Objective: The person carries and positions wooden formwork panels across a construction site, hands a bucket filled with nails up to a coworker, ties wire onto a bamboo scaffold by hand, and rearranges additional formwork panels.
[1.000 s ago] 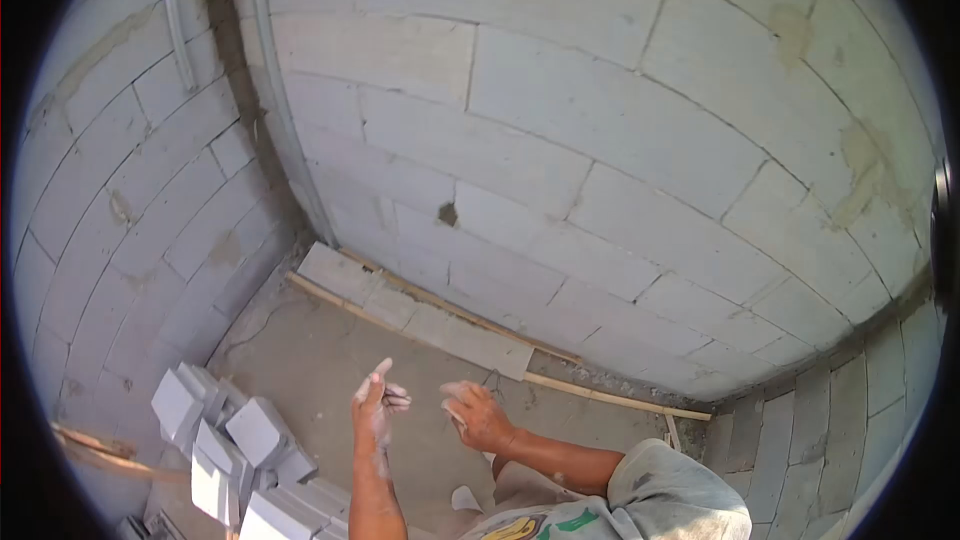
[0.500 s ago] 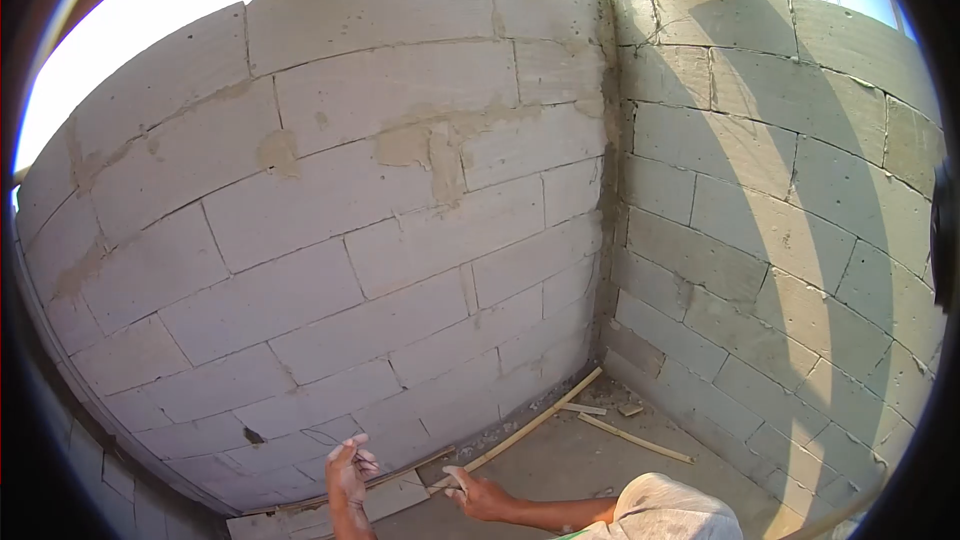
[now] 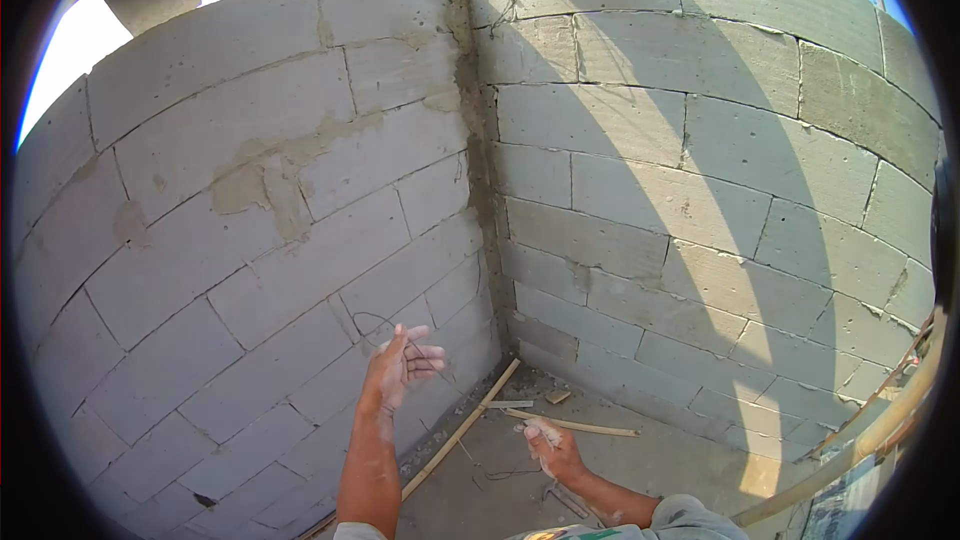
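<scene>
A thin dark wire loops out from my left hand, which is raised with its palm in view and its fingers partly curled. The wire passes between thumb and fingers, and its far end sticks out to the lower right. Lower and further right is my right hand, its whitened fingers bent together; what they hold, if anything, is hidden. Pale dust covers both hands. Below and left of my right hand, another thin dark line, like wire, shows against the floor.
Two block walls meet at a mortared corner. A long wooden strip lies along the left wall's foot, with a shorter strip and small scraps on the floor. A curved pole crosses the lower right.
The view has swung up and to the right, from the floor and stacked blocks to the wall corner. Both hands stay apart and appear higher than half a second ago.
</scene>
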Demonstrator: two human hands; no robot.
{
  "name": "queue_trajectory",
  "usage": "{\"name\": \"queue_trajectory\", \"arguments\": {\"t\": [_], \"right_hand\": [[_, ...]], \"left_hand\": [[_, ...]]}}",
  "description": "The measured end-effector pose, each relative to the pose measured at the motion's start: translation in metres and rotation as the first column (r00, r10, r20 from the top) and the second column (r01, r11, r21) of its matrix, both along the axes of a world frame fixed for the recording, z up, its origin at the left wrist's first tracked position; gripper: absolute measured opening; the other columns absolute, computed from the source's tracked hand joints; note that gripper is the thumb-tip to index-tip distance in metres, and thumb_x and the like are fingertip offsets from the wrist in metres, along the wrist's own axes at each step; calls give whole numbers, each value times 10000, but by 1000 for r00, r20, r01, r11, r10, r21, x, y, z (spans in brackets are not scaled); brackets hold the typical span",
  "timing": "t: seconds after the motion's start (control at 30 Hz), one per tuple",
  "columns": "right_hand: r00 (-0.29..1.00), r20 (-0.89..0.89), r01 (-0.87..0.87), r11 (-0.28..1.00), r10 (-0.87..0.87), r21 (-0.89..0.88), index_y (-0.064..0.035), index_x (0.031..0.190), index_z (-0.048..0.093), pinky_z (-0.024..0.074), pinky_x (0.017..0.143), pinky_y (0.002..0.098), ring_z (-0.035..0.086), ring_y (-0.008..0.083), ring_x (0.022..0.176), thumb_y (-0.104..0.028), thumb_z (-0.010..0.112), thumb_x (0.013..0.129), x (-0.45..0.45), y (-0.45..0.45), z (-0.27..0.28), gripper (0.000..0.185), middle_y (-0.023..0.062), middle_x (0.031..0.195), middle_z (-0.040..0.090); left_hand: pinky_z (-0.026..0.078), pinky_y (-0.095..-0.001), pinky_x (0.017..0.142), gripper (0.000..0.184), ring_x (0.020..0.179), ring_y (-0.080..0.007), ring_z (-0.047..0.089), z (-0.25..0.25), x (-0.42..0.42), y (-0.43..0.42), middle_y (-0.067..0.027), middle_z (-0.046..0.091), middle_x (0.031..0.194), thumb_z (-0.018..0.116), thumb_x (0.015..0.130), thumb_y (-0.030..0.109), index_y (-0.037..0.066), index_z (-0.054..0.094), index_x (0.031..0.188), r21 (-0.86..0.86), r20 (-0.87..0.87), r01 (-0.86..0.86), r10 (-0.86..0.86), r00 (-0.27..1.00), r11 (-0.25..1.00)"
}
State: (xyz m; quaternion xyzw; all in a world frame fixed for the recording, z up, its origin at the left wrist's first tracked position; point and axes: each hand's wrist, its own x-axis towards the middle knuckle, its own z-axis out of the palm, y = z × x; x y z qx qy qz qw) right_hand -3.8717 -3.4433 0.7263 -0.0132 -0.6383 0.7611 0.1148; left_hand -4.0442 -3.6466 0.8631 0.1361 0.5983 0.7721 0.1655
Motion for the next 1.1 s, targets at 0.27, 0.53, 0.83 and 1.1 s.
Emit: {"name": "queue_trajectory", "arguments": {"t": [0.27, 0.53, 0.83, 1.1], "right_hand": [[991, -56, 132, 930, -120, 343, -46, 1064, 600, 407, 532, 239, 487, 72, 588, -187, 535, 890, 23, 39, 79, 233, 5, 664, 546], [785, -500, 619, 431, -365, 657, -39, 873, 582, 453, 567, 362, 564, 312, 626, -164, 619, 830, 42, 26, 95, 137, 142, 747, 576], [423, -839, 904, 93, -342, 418, -29, 816, 543, 437, 511, 374, 558, 334, 601, -66, 580, 825, 77, 52, 173, 53, 130, 711, 551], [226, -924, 974, 61, -308, 218, 0, 839, 546, 405, 537, 258, 486, 146, 554, -58, 526, 885, 144, 46, 279, 76, 61, 671, 519]], "left_hand": [[518, -298, 694, 461, 744, -172, 625, 65, 5, 100, -112, 632, 871, 448, 937, 312, -25, 452, 1252, 20, -251, 329, -314, 916, 944], [504, -257, 665, 457, 708, -111, 604, 136, 82, 150, -61, 634, 824, 466, 936, 332, 25, 465, 1274, -123, -511, 631, -594, 621, 766], [474, -304, 798, 496, 888, -185, 616, 194, 147, 163, -114, 652, 952, 513, 913, 364, 15, 482, 1263, -132, -925, 449, -273, 265, 884], [436, -299, 865, 515, 1008, -194, 570, 164, 135, 115, -156, 632, 1033, 545, 892, 385, -16, 516, 1214, -69, -892, 372, -224, 393, 926]]}}
